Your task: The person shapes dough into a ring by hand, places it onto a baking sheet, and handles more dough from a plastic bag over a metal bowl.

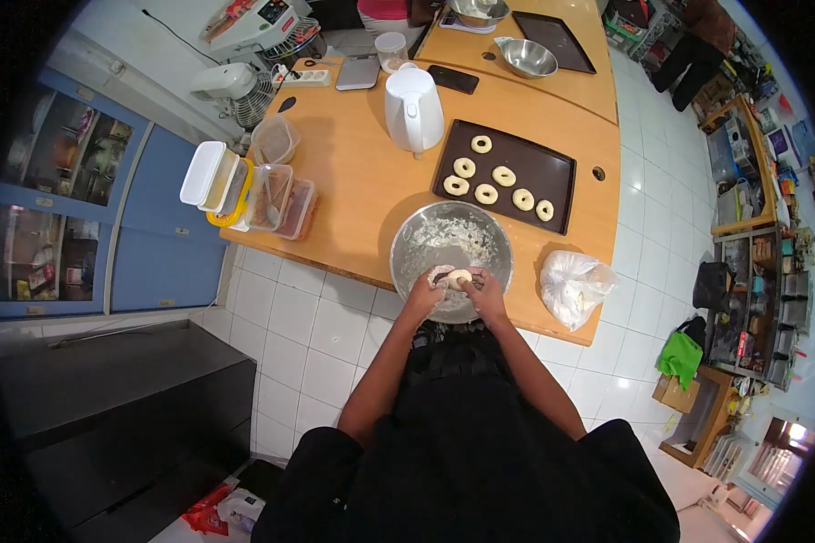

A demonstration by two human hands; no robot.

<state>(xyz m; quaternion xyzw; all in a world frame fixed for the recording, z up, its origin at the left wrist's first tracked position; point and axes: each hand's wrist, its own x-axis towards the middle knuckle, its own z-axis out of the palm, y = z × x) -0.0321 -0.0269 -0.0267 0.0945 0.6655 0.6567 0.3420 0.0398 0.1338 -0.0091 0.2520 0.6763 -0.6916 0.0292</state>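
Over the near part of a metal mixing bowl (402,237), both my hands hold a small pale piece of dough (460,277). My left hand (428,288) is closed on its left side, with white flour or dough stuck to the fingers. From the right, my right hand (484,291) grips the same piece, fingers curled round it. White floury residue (462,237) coats the inside of the bowl. Beyond the bowl lies a dark baking tray (541,165) with several ring-shaped dough pieces (503,176) on it.
A knotted plastic bag (574,288) with white contents sits right of the bowl. A white electric kettle (413,109) and a phone (453,79) stand behind. Plastic containers (272,195) crowd the table's left edge. Another metal bowl (529,58) is farther back. A person (697,45) stands far right.
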